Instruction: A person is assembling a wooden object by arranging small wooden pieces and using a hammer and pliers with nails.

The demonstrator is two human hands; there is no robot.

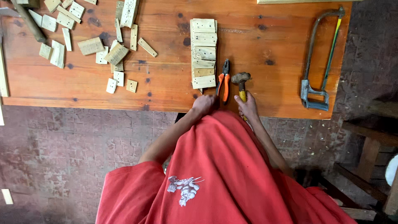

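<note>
1. Right hand [248, 107], at the table's near edge, grasps the yellow handle of the hammer [241, 83]; a loose grip could let the head slide off the wooden table [166, 79].
2. Left hand [204, 103], clenched, rests just beside the orange pliers [224, 81]; a nudge could knock them off.
3. The stacked wooden strips [203, 54] beyond could scatter if struck.

No packages, labels, signs or screens

None of these is to be seen on the counter [166, 83] or along its edges and corners; only bare wood and tools are carried there. The one printed mark in view is a small white and grey figure [185, 188] on the red garment [224, 166] below the counter's near edge.
</note>
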